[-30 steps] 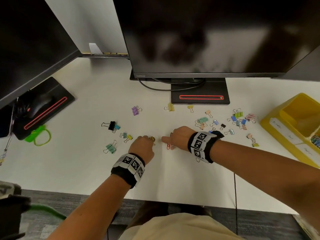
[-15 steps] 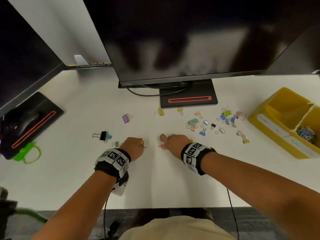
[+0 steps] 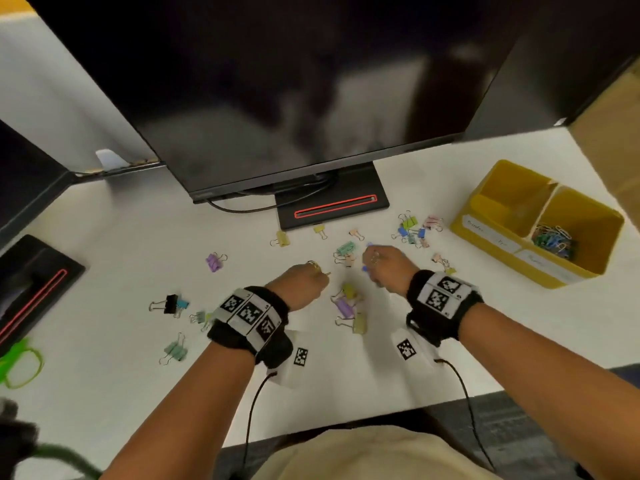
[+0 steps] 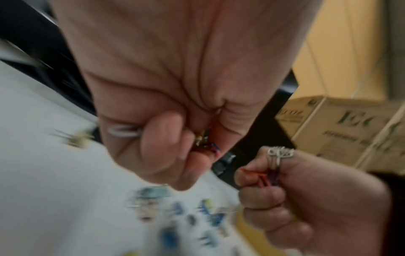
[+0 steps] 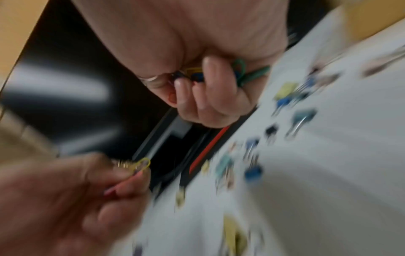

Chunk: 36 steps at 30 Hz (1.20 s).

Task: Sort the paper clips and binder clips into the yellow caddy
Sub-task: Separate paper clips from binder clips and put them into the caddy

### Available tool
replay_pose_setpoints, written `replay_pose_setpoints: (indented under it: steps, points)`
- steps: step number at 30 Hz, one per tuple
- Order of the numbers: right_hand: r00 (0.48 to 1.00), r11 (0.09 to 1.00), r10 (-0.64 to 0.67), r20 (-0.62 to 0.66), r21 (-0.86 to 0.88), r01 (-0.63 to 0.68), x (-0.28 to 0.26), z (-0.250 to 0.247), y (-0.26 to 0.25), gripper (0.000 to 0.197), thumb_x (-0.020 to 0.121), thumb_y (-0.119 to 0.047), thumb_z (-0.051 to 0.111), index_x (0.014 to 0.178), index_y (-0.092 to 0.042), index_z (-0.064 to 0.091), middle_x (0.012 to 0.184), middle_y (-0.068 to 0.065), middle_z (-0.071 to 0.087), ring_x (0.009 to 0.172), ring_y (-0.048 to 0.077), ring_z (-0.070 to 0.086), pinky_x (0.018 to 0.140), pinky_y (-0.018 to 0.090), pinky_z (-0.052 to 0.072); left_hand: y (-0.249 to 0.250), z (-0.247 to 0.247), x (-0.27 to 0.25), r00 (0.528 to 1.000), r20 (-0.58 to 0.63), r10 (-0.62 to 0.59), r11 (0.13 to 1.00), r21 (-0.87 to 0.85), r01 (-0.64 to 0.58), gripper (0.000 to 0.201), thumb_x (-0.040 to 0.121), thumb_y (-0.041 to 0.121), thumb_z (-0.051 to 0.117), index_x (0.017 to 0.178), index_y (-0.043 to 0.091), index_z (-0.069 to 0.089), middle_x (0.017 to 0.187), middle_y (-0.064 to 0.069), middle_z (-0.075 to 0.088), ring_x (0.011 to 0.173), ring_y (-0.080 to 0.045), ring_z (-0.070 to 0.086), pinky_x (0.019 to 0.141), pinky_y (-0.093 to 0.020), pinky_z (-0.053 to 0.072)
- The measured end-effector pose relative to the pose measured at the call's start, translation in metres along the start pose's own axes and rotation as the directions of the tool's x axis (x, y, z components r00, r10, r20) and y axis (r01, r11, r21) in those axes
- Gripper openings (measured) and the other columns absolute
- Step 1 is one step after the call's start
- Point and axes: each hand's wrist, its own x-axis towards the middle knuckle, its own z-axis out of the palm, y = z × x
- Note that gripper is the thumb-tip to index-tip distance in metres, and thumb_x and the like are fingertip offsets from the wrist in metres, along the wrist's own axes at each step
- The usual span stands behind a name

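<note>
My left hand (image 3: 304, 285) is a fist just above the white desk, gripping paper clips; a white clip (image 4: 123, 132) sticks out of it. To its right my right hand (image 3: 384, 268) grips a bunch of paper clips, green and blue ones (image 5: 241, 72) showing between the fingers. Coloured binder clips lie scattered: some between the hands (image 3: 346, 303), a cluster (image 3: 412, 226) by the monitor base, a purple one (image 3: 214, 262) and a black one (image 3: 171, 304) to the left. The yellow caddy (image 3: 509, 195) stands at the right; its right compartment holds paper clips (image 3: 550, 237).
A large monitor (image 3: 311, 98) overhangs the desk, its black base (image 3: 332, 206) right behind the clips. A second black stand (image 3: 31, 289) and green loops (image 3: 20, 365) lie at the left. Cardboard boxes (image 4: 350, 124) stand beyond the desk.
Both fists have lifted off the desk and moved forward and right. The red paper clip by my right fingers is off the desk. The view has swung toward the caddy.
</note>
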Motion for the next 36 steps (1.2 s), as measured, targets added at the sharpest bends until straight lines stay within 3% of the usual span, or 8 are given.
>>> replay_pose_setpoints:
  steps: [8,13,15,17,19,23,30,36]
  points:
    - [0.806,0.710,0.346,-0.480,0.695,0.110,-0.045,-0.191,0.073,0.037,0.092,-0.008,0.023,0.058,-0.021,0.032,0.043,-0.003,0.032,0.033,0.010,0.030,0.036,0.014,0.019,0.211,0.087,0.030,0.919,0.223,0.326,0.906,-0.353,-0.236,0.036,0.094,0.005,0.033,0.060,0.015,0.039,0.060,-0.003,0.039,0.049,-0.012,0.031,0.045,-0.020,0.026]
    - [0.737,0.790,0.338,-0.585,0.602,0.115,-0.052,-0.236,0.112,0.036,0.091,-0.002,0.028,0.060,-0.018,0.034,0.057,0.003,0.026,0.049,0.017,0.025,0.046,0.026,0.023,0.293,0.145,0.049,0.936,0.083,0.342,0.912,-0.271,-0.309,0.036,0.098,0.015,0.032,0.110,-0.009,0.057,0.111,-0.027,0.059,0.095,-0.033,0.057,0.083,-0.036,0.045]
    - [0.805,0.752,0.315,-0.502,0.650,0.111,-0.059,-0.241,0.113,0.023,0.095,-0.034,0.041,0.084,-0.018,0.051,0.070,0.008,0.045,0.063,0.021,0.047,0.064,0.032,0.042,0.309,0.164,0.057,0.947,0.055,0.316,0.912,-0.294,-0.287,0.041,0.099,0.019,0.032,0.115,-0.011,0.053,0.123,-0.030,0.055,0.113,-0.039,0.054,0.096,-0.042,0.043]
    - [0.850,0.705,0.344,-0.399,0.708,0.047,-0.062,-0.248,0.115,0.074,0.082,-0.072,0.035,0.136,-0.021,0.035,0.125,0.017,0.054,0.116,0.028,0.051,0.107,0.044,0.036,0.319,0.172,0.062,0.944,0.123,0.305,0.915,-0.312,-0.255,0.045,0.099,0.029,0.031,0.124,-0.003,0.050,0.131,-0.025,0.052,0.123,-0.036,0.050,0.106,-0.044,0.039]
    - [0.874,0.716,0.294,-0.387,0.695,0.067,-0.073,-0.251,0.107,0.085,0.084,-0.072,0.010,0.148,-0.016,0.008,0.153,0.014,0.026,0.142,0.027,0.024,0.120,0.048,0.012,0.321,0.173,0.064,0.924,0.226,0.310,0.928,-0.284,-0.242,0.050,0.099,0.038,0.030,0.138,0.007,0.040,0.147,-0.016,0.040,0.135,-0.030,0.038,0.115,-0.042,0.029]
    - [0.924,0.715,0.213,-0.318,0.695,0.074,-0.075,-0.254,0.111,0.075,0.090,-0.059,-0.005,0.147,-0.014,0.014,0.156,0.012,0.017,0.145,0.026,0.014,0.118,0.050,0.009,0.308,0.162,0.067,0.884,0.308,0.352,0.902,-0.366,-0.231,0.050,0.101,0.032,0.032,0.146,0.011,0.025,0.154,-0.007,0.026,0.143,-0.022,0.024,0.115,-0.035,0.022]
    - [0.756,0.986,-0.076,-0.650,0.065,0.156,-0.053,-0.228,0.108,0.011,0.094,-0.018,0.047,0.098,-0.015,0.057,0.097,0.000,0.055,0.101,0.023,0.053,0.094,0.040,0.043,0.258,0.132,0.055,0.735,-0.343,0.585,0.786,0.014,-0.618,0.039,0.088,0.019,0.058,0.126,0.014,0.054,0.117,-0.006,0.063,0.100,-0.021,0.058,0.088,-0.028,0.048]
    - [0.889,0.911,-0.374,-0.264,-0.282,0.299,-0.033,-0.158,0.071,0.018,0.091,-0.009,0.052,0.102,-0.006,0.066,0.106,0.012,0.064,0.096,0.025,0.059,0.081,0.027,0.047,0.110,0.090,0.051,0.814,-0.490,0.312,0.950,0.190,-0.250,0.048,0.084,0.036,0.063,0.128,0.022,0.052,0.138,-0.005,0.045,0.128,-0.026,0.041,0.107,-0.035,0.034]
